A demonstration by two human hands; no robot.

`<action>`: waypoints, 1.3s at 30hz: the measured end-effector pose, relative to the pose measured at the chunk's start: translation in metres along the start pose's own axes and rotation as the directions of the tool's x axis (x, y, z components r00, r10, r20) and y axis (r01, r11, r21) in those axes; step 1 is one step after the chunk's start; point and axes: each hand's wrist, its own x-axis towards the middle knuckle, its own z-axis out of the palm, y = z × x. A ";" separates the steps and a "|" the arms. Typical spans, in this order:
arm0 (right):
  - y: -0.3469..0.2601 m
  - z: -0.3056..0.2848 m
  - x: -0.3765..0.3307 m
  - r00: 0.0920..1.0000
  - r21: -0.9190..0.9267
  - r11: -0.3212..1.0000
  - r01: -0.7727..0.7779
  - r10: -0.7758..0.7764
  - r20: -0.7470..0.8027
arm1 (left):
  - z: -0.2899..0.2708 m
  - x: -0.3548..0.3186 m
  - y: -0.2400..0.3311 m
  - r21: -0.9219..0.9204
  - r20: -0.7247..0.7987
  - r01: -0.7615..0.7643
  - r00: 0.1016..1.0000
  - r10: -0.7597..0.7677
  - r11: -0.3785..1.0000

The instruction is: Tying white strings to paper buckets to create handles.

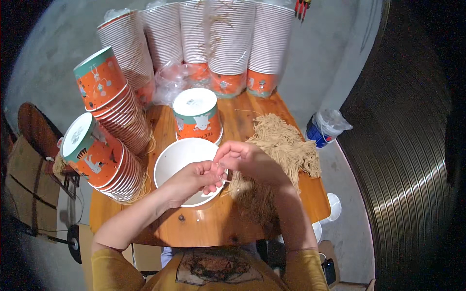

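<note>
My left hand [190, 182] and my right hand [250, 161] meet above the right side of a white paper tub [174, 160], whose open mouth faces up. The fingers of both hands are bent into pinches, fingertips close together near the tub's rim. Something small and pale seems to lie between them, too small to make out. Under and beyond my right forearm spreads a heap of tan string [274, 138]. Just behind the open tub stands an orange and green printed tub [198, 123], upside down with its white base up.
Leaning stacks of nested printed tubs [114, 92] line the left of the wooden table [160, 228]. Tall plastic-wrapped tub stacks [230, 39] stand along its back edge. On the floor at right is a blue and white bucket [323, 128], near a ribbed dark shutter [407, 145].
</note>
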 end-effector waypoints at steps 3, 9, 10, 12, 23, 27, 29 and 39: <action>0.012 -0.004 0.006 0.996 -0.033 0.999 -0.026 0.023 -0.083 | 0.002 -0.001 0.002 -0.013 0.017 0.001 1.000 -0.001 1.000; 0.022 0.004 -0.009 0.930 0.196 0.981 0.008 0.065 -0.362 | 0.000 -0.001 0.005 -0.031 -0.045 -0.002 0.999 0.000 1.000; 0.028 0.005 -0.010 0.924 0.243 0.970 0.025 0.070 -0.376 | -0.001 0.000 0.005 -0.012 -0.037 0.000 0.999 0.000 1.000; 0.036 0.006 -0.014 0.918 0.288 0.957 0.043 0.076 -0.390 | -0.002 0.001 0.005 0.007 -0.029 0.000 1.000 0.000 1.000; 0.053 0.014 -0.029 0.787 -0.537 0.800 0.268 -0.503 -0.357 | -0.001 0.003 0.004 0.070 -0.050 0.024 0.999 -0.020 0.997; 0.045 0.032 -0.033 0.760 -0.534 0.810 0.241 -0.500 -0.415 | 0.002 0.002 0.004 0.059 -0.074 0.016 0.997 -0.011 0.998; 0.044 0.029 -0.032 0.700 -0.704 0.649 0.288 -0.644 -0.308 | 0.001 0.004 0.004 0.052 -0.071 0.030 0.997 -0.026 0.998; 0.045 0.034 -0.032 0.686 -0.873 0.477 0.099 -0.668 -0.288 | -0.002 0.007 0.006 0.042 -0.072 0.047 0.996 -0.044 0.998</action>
